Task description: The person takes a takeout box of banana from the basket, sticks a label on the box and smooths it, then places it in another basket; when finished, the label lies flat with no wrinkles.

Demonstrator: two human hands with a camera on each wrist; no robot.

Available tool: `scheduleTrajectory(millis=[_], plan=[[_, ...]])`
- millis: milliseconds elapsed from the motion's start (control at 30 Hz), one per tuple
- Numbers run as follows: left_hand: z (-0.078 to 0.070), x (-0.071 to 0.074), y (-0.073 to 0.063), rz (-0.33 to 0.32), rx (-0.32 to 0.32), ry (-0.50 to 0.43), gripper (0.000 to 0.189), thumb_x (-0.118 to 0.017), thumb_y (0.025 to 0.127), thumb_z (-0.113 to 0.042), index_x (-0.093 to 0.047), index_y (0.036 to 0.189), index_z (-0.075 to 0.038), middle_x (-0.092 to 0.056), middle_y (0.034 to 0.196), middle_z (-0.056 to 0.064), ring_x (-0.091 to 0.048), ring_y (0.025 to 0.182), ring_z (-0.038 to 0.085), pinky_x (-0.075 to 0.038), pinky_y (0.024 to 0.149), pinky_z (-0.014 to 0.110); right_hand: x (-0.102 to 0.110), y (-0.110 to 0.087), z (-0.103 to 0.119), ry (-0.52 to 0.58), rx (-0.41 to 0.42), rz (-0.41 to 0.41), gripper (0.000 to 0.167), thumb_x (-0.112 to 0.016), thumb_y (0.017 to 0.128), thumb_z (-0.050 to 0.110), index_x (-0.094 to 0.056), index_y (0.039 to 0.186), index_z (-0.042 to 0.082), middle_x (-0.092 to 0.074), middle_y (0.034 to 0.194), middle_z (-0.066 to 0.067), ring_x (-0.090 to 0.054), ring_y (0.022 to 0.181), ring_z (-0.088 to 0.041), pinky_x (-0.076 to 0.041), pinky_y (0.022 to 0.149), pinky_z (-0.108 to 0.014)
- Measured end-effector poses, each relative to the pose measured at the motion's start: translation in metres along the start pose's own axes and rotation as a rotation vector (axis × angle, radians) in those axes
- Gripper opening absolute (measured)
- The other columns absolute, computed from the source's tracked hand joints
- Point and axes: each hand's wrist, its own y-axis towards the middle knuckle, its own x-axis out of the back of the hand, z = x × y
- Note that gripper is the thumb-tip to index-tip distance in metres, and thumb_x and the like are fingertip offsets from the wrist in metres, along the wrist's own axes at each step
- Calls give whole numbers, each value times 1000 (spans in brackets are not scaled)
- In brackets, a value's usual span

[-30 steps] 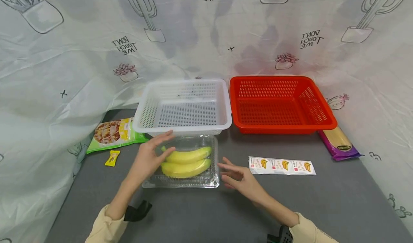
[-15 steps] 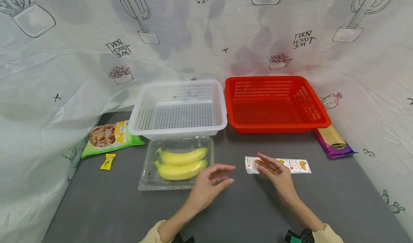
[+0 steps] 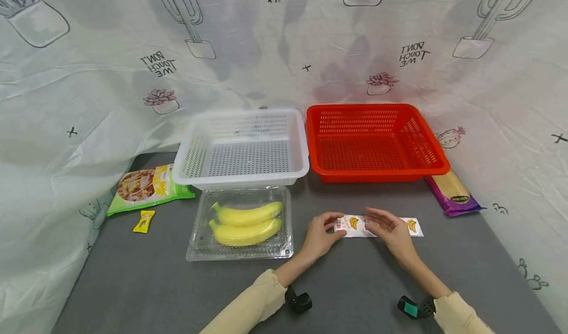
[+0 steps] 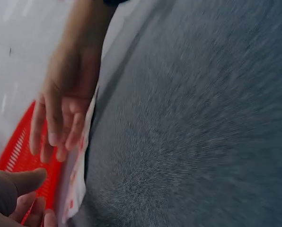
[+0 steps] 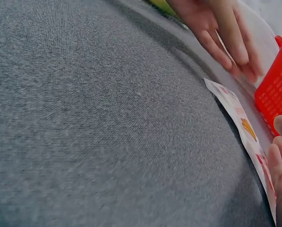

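Observation:
A white strip of banana-picture stickers lies flat on the grey table. My left hand is at its left end, thumb and fingers apart. Over the strip's middle hovers my right hand, its loosely bent fingers covering part of the stickers. In the right wrist view the left fingers hang just above the end of the sticker strip, and the right thumb and fingers are spread beside it. Left of the hands, two yellow bananas lie in a clear plastic clamshell box.
Behind stand a white basket and a red basket, side by side. A green food bag and a small yellow wrapped packet lie at the left. A purple-ended packet lies at the right.
Both hands have left the clamshell box and moved right to the sticker strip. The left hand has crossed in front of the box to the strip's left end. The view has shifted slightly.

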Motion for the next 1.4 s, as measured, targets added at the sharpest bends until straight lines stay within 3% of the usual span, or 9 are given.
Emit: scheduleTrajectory(millis=[100,367,500,667,1000,1233,1400], plan=[[8,-5,9,-52,-40,120,36,-78,73,6,-69,109,3,-68,108,14,-63,105,25,-51,88,28,-2,5,-3,-13,3,16,43,-67,82,-13,-53,122,-18,-63,118,-24,-66,101,-14,-52,79,-20],[18,-9,15,-55,-102,232,39,-76,67,15,-69,104,8,-68,102,15,-64,96,23,-51,84,24,-4,10,-12,-110,29,60,51,-71,71,-21,-52,119,-22,-55,116,-39,-63,99,-3,-50,80,-16],[18,-9,15,-39,-130,324,39,-79,67,10,-70,104,7,-68,103,14,-64,96,23,-50,83,23,-6,9,-13,-188,21,68,54,-74,70,-18,-53,120,-19,-56,117,-37,-60,100,0,-48,80,-13],[19,-8,17,-39,-140,421,36,-82,67,4,-72,102,4,-68,100,10,-63,94,20,-48,82,22,-9,10,-10,-239,9,57,54,-75,70,-16,-55,120,-17,-58,117,-34,-62,100,-8,-48,80,-13],[19,-10,22,-50,-120,405,34,-82,64,7,-73,97,3,-67,97,10,-63,90,19,-48,78,18,-15,13,-3,-263,41,50,47,-73,67,-22,-61,112,-14,-59,110,-29,-61,96,-13,-48,80,-13],[16,-11,21,-55,-104,393,36,-81,64,8,-72,99,6,-63,98,12,-62,87,19,-48,76,16,-17,17,1,-449,12,21,37,-74,69,-20,-68,103,-7,-58,106,-19,-61,91,-29,-54,75,-24],[15,-9,22,-53,-106,383,39,-80,64,10,-71,102,9,-60,99,14,-62,85,19,-49,76,16,-15,18,4,-560,-18,25,24,-75,73,-13,-71,95,-4,-66,89,-13,-64,79,-21,-54,67,-23]])
